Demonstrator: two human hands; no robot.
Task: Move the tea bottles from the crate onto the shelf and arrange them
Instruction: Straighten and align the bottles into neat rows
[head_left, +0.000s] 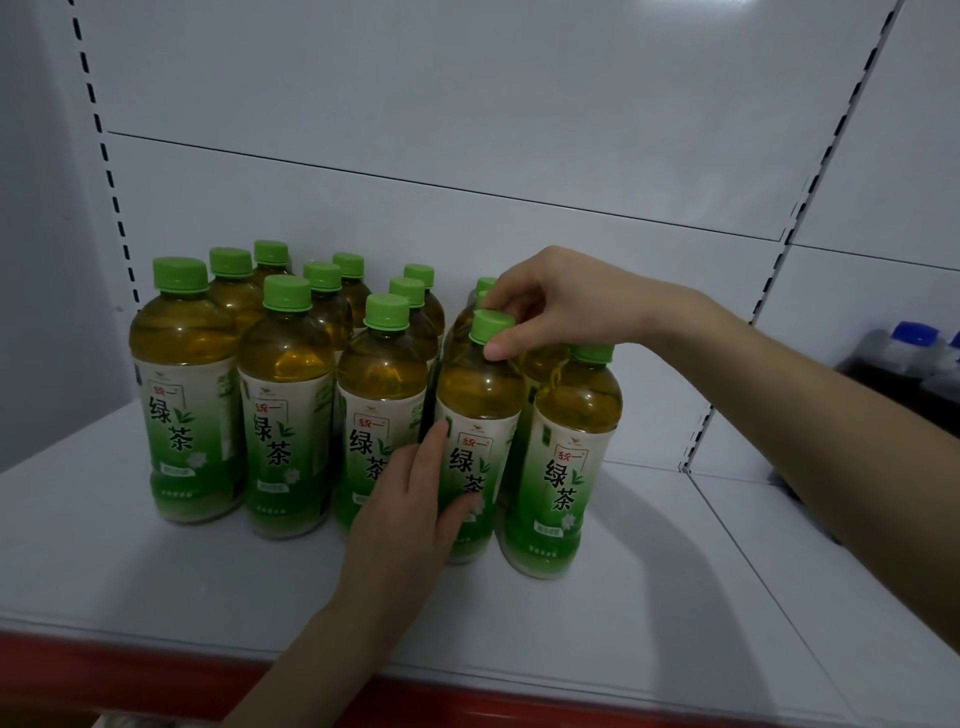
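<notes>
We see a white shelf (649, 597) with a red front edge (130, 670), and on it a cluster of green-capped tea bottles (291, 405) standing upright in rows toward the left. The fourth front bottle (475, 410) sits between our two hands. Our right hand (561, 306) comes from the right and pinches its green cap (488, 325) from above. Our left hand (415, 509) lies lower, fingers flat against its label, pressing rather than wrapping. At the far right, dark blue-capped bottles (906, 358) seem to stand, though blurred.
</notes>
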